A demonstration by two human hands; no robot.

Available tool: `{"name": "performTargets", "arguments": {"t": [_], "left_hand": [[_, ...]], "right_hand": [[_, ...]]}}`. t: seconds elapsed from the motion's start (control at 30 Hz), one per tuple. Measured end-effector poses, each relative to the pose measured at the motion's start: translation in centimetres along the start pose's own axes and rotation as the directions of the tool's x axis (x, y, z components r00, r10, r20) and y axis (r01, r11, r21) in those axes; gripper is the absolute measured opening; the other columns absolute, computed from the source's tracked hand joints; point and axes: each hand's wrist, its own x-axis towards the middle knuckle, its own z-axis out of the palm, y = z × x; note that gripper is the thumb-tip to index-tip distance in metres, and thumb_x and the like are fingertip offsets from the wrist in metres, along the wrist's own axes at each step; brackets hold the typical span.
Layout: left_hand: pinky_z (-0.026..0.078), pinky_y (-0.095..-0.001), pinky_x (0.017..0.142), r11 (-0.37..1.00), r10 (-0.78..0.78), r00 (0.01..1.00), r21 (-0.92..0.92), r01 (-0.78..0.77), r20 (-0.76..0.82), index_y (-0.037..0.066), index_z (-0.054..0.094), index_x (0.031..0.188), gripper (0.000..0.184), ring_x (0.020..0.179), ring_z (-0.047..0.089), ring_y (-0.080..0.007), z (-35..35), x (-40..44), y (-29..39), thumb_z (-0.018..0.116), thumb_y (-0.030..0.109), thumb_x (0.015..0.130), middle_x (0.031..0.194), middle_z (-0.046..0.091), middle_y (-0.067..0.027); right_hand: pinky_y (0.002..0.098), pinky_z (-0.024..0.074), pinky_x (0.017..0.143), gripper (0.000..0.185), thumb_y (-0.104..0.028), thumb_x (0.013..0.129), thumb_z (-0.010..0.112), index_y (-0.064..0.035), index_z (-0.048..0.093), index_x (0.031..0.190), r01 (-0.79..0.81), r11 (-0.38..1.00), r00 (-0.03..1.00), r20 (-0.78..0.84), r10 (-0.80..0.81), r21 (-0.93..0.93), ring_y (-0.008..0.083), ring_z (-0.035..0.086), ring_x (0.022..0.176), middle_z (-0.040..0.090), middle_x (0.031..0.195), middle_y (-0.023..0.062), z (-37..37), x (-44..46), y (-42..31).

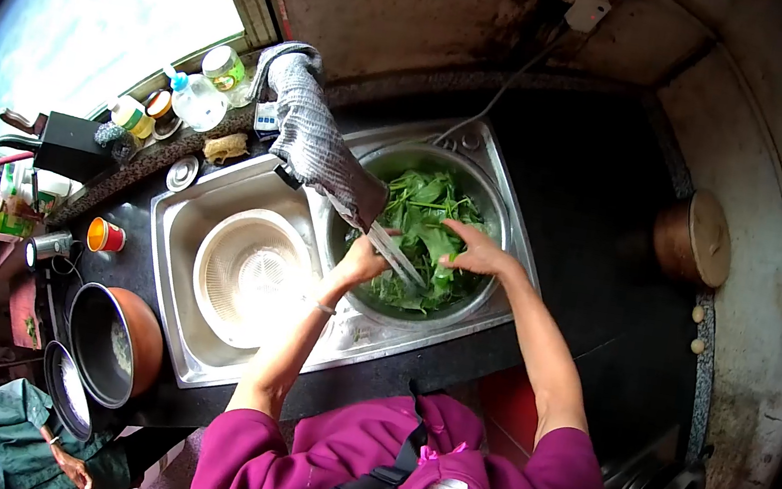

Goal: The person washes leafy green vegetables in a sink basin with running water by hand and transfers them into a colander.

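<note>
Leafy greens [428,212] fill a large metal basin [495,191] set over the right side of the sink. A stream of water [396,257] runs down into them from a spout wrapped in a grey cloth [304,115]. At the basin's left inner side is my left hand [366,259]; its fingers are partly hidden by the water and cloth. My right hand [476,251] is over the right part of the greens, fingers spread and touching leaves. Inside the left sink bowl sits a pale perforated colander [220,254].
Left of the sink stand a dark pot [144,341], an orange cup [106,235] and a knife block [80,149]. Bottles [198,102] line the window ledge. A lidded brown pot [690,239] is at right. Another person's hand [74,470] shows at lower left.
</note>
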Motion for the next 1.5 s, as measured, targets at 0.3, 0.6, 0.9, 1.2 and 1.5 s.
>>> {"name": "performTargets", "arguments": {"t": [0.3, 0.6, 0.9, 1.2, 1.5], "left_hand": [[0.043, -0.0423, 0.086, 0.859, -0.101, 0.993, 0.499, 0.118, -0.060, -0.002, 0.042, 0.115, 0.064, 0.109, 0.044, -0.0403, 5.3, -1.1, -5.8, 0.070, 0.020, 0.061, 0.116, 0.042, -0.0302], [0.029, -0.0354, 0.101, 0.954, -0.162, 0.970, 0.281, 0.107, 0.180, 0.014, 0.030, 0.134, 0.078, 0.122, 0.036, -0.0328, -1.6, -1.4, 2.9, 0.070, 0.025, 0.068, 0.130, 0.038, -0.0231], [0.047, -0.0322, 0.074, 0.979, -0.203, 0.942, -0.057, 0.195, -0.266, 0.002, 0.062, 0.094, 0.028, 0.081, 0.061, -0.0240, -6.5, -4.5, 3.5, 0.064, 0.023, 0.075, 0.085, 0.063, -0.0134], [0.040, -0.0324, 0.085, 0.998, -0.002, 0.874, -0.057, -0.030, -0.487, 0.002, 0.041, 0.123, 0.050, 0.102, 0.051, -0.0236, -14.8, -1.2, -1.5, 0.043, 0.039, 0.090, 0.113, 0.054, -0.0181], [0.039, -0.0217, 0.059, 0.988, -0.075, 0.770, -0.154, -0.030, -0.634, 0.002, 0.058, 0.103, 0.043, 0.061, 0.044, -0.0081, -13.9, 0.1, -3.0, 0.044, 0.040, 0.090, 0.064, 0.049, -0.0001]], "right_hand": [[0.0482, 0.0407, 0.078, 0.058, -0.015, 0.065, 0.068, -0.0126, 0.043, 0.118, -0.024, 0.921, 0.970, -0.233, -0.074, -0.389, 0.0358, 0.049, 0.092, 0.046, 0.106, 0.0184, 11.3, 2.2, -1.5], [0.0340, 0.0400, 0.090, 0.052, -0.008, 0.064, 0.063, -0.0094, 0.053, 0.115, 0.273, 0.946, 0.953, -0.181, -0.241, 0.175, 0.0237, 0.052, 0.104, 0.055, 0.110, 0.0119, 1.4, 0.6, -0.1], [0.0456, 0.0216, 0.103, 0.046, -0.003, 0.068, 0.055, -0.0148, 0.058, 0.112, 0.137, 0.950, 0.991, 0.047, -0.129, -0.280, 0.0295, 0.030, 0.125, 0.035, 0.132, 0.0179, 4.2, -1.0, -0.6], [0.0463, 0.0244, 0.102, 0.050, -0.006, 0.066, 0.056, -0.0089, 0.053, 0.115, 0.215, 0.865, 0.909, -0.231, -0.348, -0.454, 0.0348, 0.033, 0.121, 0.038, 0.128, 0.0202, 4.1, -1.5, -3.5], [0.0382, 0.0431, 0.081, 0.034, 0.001, 0.062, 0.056, -0.0014, 0.059, 0.096, 0.336, 0.883, 0.848, -0.302, -0.435, -0.328, 0.0287, 0.053, 0.091, 0.056, 0.092, 0.0130, 4.6, -1.7, -2.3]]}}
